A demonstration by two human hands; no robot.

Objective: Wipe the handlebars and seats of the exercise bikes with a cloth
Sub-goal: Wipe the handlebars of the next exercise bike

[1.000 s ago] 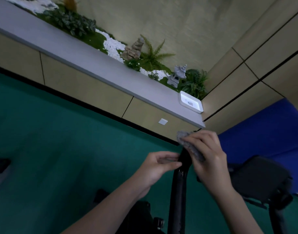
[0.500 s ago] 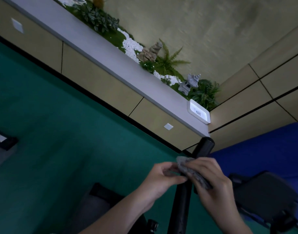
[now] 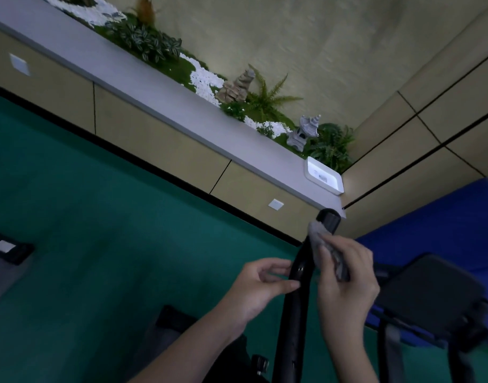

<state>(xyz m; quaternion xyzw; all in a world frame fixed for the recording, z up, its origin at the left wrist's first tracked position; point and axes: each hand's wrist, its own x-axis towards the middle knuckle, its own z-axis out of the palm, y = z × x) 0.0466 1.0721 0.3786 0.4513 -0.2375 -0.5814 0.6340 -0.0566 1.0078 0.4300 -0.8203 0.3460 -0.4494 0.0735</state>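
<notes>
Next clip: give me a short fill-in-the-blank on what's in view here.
1. The grey cloth is pressed against a ___ handlebar.
2. The hand holding the cloth is the person's ___ one.
3. The tray on the ledge is ___ in colour.

Missing words: black; right; white.

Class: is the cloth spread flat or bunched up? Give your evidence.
Bunched: the cloth sits crumpled under the right hand's fingers against the handlebar.
</notes>
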